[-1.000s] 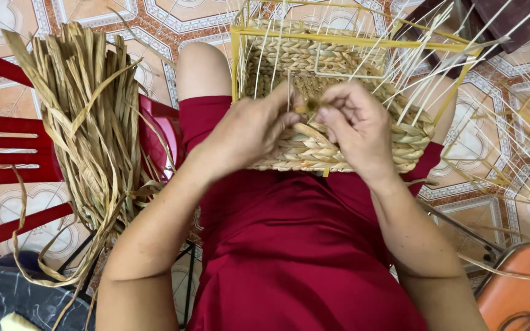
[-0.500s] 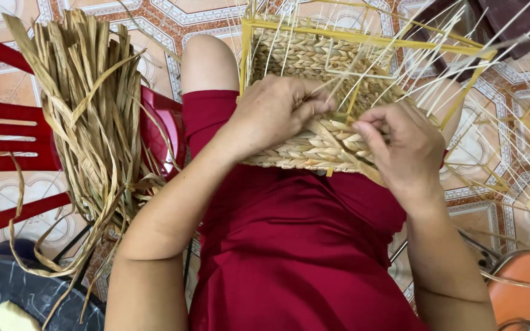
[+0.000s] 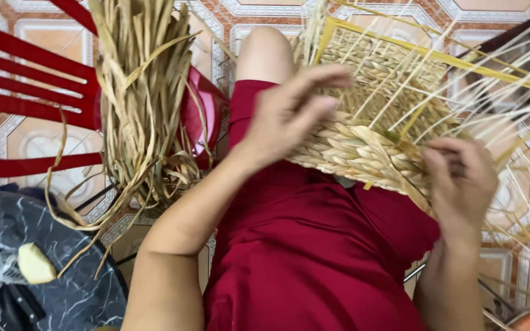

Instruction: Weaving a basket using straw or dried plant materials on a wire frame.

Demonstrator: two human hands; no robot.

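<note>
Straw basket being woven on a lap

Straw-coloured and half made, the basket (image 3: 363,150) is lying tilted across the person's lap, over a red dress (image 3: 314,257). Its lower wall is showing thick braided rows of dried fibre, and a finer weave is sitting inside a yellow frame (image 3: 437,58). Thin pale spokes (image 3: 510,122) are fanning out from it towards the right.

The left hand (image 3: 289,116) is resting against the near wall of the basket, fingers stretched out and loosely spread, pinching nothing. The right hand (image 3: 461,178) is curling at the basket's right corner, fingertips pressed together on a strand; blur is hiding the exact grip.

Beside the left arm, a bundle of dried leaves (image 3: 145,104) is hanging over a red plastic chair (image 3: 26,79). A dark marbled counter (image 3: 62,294) is showing at lower left. Patterned floor tiles (image 3: 38,135) are lying underneath.
</note>
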